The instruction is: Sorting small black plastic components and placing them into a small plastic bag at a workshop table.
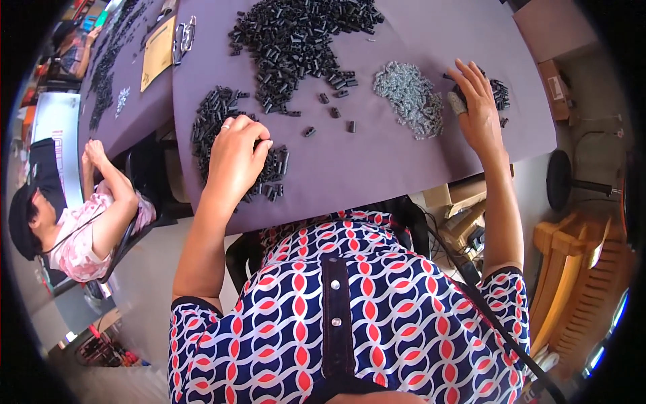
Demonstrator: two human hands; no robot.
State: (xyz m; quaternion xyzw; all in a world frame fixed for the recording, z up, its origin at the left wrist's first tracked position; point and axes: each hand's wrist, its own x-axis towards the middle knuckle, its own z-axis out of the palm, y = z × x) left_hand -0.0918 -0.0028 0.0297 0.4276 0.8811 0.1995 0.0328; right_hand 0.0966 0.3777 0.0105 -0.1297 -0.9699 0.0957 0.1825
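My left hand (237,153), with a ring on one finger, bends over a pile of small black cylindrical pieces (214,111) at the table's near left. Its fingers are curled in toward the thumb, and whatever they hold is hidden. At the right, my right hand (479,111) lies over a smaller group of black pieces (500,94). Its fingers are stretched out, and a pale cover wraps the thumb tip. Between the hands, nearer the right one, spreads a heap of small clear or silvery pieces (408,97). Several loose black pieces (335,113) lie mid-table.
A large black heap (289,50) covers the far middle of the purple-grey table (377,168). Eyeglasses (184,39) and a yellow-brown envelope (158,54) lie far left. A co-worker (87,222) sits at left. Cardboard boxes (555,94) and a wooden chair (572,269) stand at right.
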